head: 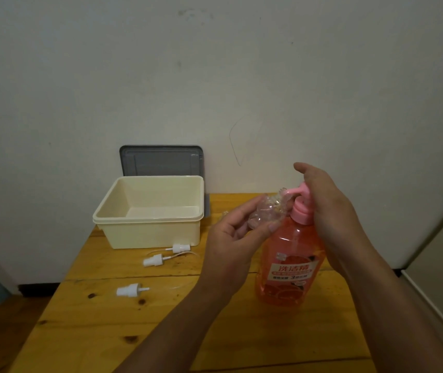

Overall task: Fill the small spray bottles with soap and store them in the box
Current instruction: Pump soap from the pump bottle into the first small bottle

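Left hand (231,238) pinches clear small spray bottles (264,211) beneath the pink nozzle of the dish-soap bottle (290,265), right palm (325,208) flat on the pump to dispense; the empty cream box (147,232) waits far left.

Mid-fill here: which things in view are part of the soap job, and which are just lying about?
Part of the job:
- small clear bottle in the left hand
- orange soap bottle, its pump under the right hand
- three white spray caps on the table
- cream box

Lying about:
- grey lid against the wall
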{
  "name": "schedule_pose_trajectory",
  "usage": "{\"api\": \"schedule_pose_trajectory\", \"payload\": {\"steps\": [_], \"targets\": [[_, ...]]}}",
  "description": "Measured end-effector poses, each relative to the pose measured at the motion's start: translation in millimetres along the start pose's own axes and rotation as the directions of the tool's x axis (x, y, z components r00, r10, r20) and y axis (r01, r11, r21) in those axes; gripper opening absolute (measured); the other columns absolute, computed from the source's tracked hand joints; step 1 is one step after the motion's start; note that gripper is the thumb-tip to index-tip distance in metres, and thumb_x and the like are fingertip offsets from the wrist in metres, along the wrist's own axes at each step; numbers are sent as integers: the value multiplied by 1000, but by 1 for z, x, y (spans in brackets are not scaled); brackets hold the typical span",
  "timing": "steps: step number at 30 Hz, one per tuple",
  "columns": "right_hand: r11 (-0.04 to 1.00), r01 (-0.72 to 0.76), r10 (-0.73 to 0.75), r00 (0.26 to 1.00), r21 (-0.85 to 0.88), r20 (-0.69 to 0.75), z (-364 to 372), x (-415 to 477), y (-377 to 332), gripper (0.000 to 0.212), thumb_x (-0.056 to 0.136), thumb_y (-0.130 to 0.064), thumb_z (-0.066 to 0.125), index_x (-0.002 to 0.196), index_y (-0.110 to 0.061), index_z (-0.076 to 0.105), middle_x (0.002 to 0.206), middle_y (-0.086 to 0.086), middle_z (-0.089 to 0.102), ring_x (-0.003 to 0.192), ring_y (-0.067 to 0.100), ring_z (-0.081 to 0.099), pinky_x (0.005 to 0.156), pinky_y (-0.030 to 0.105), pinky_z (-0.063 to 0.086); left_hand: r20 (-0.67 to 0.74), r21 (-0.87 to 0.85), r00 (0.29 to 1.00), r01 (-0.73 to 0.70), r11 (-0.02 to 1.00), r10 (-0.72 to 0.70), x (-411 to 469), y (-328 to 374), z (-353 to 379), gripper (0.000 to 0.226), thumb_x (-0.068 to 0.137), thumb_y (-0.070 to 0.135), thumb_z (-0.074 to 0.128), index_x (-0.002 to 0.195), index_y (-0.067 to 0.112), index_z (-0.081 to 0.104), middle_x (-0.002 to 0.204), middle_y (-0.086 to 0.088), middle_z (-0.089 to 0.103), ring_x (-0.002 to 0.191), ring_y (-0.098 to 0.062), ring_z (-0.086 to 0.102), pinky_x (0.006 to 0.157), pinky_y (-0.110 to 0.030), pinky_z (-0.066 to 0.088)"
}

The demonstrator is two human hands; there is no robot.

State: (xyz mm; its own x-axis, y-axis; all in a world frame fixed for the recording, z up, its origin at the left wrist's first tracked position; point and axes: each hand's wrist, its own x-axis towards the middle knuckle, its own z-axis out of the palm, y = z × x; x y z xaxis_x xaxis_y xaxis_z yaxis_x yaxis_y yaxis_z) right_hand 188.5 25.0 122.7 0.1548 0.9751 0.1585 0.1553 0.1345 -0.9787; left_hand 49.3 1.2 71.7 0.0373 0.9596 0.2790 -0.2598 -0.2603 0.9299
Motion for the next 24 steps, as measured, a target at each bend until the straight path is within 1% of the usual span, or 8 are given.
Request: {"api": "schedule_pose_trajectory", "payload": {"steps": [2, 4, 8, 14, 18, 20, 22, 24], "targets": [[1000, 5, -5, 1000, 5, -12, 0, 0, 0, 36, 100, -39, 33, 133, -39, 49, 112, -10, 56, 103, 10, 56, 73, 31, 47, 5, 0, 1000, 1, 1000, -1, 1, 0, 0, 46, 83, 2, 68, 128, 9, 60, 113, 3, 73, 106, -8, 68, 85, -23, 56], [1000, 3, -3, 1000, 14, -17, 1, -1, 0, 37, 100, -40, 34, 135, -38, 48, 105, -18, 54, 99, 4, 54, 73, 30, 46, 8, -3, 1000, 0, 1000, 0, 0, 0, -1, 47, 83, 1, 68, 128, 8, 59, 112, 3, 73, 105, -8, 68, 83, -23, 56], [999, -21, 22, 1000, 49, -21, 1, -3, -1, 33, 99, -44, 36, 125, -37, 55, 87, -24, 60, 90, 3, 58, 74, 30, 47, 9, -6, 1000, -6, 1000, 7, 0, 0, 0, 47, 83, 3, 68, 129, 8, 59, 115, 1, 72, 108, -9, 67, 84, -22, 56], [1000, 2, -2, 1000, -4, 3, 1, -3, -2, 38, 96, -48, 38, 130, -38, 52, 111, -15, 56, 108, 15, 57, 88, 39, 50, 13, -33, 1000, 0, 999, 0, 2, -1, -1, 46, 84, 1, 67, 128, 7, 59, 114, 0, 72, 106, -10, 68, 82, -21, 56], [999, 13, -13, 1000, -34, 3, 1, -3, -2, 41, 91, -49, 37, 128, -39, 53, 111, -16, 55, 110, 17, 56, 90, 40, 50, 7, -28, 1000, 0, 1000, 0, 1, -1, 0, 45, 84, 0, 67, 128, 7, 59, 114, -2, 72, 106, -11, 68, 83, -23, 56], [999, 21, -21, 1000, -40, -1, 1, -4, -3, 32, 99, -41, 36, 121, -33, 57, 98, -9, 62, 99, 19, 60, 86, 36, 49, 3, -30, 1000, 1, 1000, -1, 1, 0, 0, 45, 84, 0, 67, 128, 6, 59, 113, -1, 73, 105, -10, 68, 82, -22, 56], [1000, 12, -12, 1000, -12, -5, 3, -6, -6, 26, 101, -36, 34, 104, -29, 59, 83, 13, 61, 78, 26, 60, 75, 31, 47, 4, -36, 1000, -1, 999, 1, 1, 1, 1, 46, 83, -2, 67, 128, 6, 59, 111, 3, 73, 103, -8, 69, 79, -18, 55], [1000, 6, -6, 1000, 1, -8, 3, -8, -9, 25, 100, -38, 36, 94, -33, 60, 80, 12, 64, 74, 21, 61, 77, 33, 49, 8, -39, 1000, 1, 999, 0, 0, 2, 1, 46, 83, -3, 67, 127, 7, 59, 110, 7, 73, 101, -5, 69, 77, -16, 55]]}}
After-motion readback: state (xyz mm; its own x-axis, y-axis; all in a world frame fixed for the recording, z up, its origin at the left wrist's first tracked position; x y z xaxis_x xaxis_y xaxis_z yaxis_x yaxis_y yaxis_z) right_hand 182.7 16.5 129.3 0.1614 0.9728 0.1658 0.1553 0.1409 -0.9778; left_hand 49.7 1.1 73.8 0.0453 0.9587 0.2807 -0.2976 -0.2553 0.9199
